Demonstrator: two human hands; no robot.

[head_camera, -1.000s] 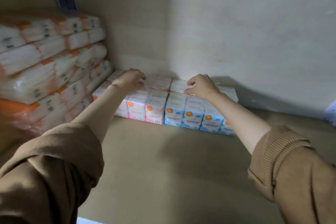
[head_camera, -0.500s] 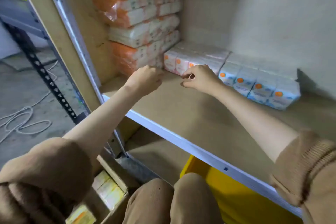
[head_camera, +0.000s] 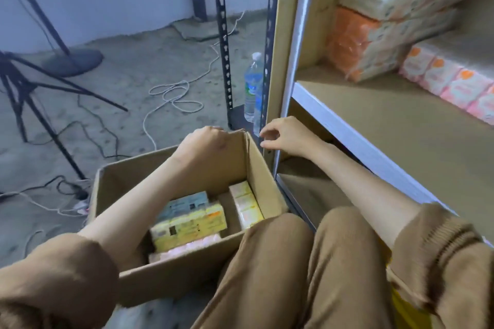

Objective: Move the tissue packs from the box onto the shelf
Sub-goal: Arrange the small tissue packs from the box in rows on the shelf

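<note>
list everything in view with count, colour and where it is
cardboard box: one, brown, on the floor before the knees
boxed tissue packs: several, mostly yellow, some pink, low in the box
shelf: one, beige with pale edge, right
pink tissue packs: one row, cut off by the frame, on the shelf
large packs: one stack, orange and white, shelf's left end
water bottle: one, clear with blue label, behind the shelf post
cord: one, white, looped on the floor
tripod: one, black, far left
left hand: one, fingers curled, at the box's far rim
right hand: one, loosely curled, empty, beside the shelf post
</note>
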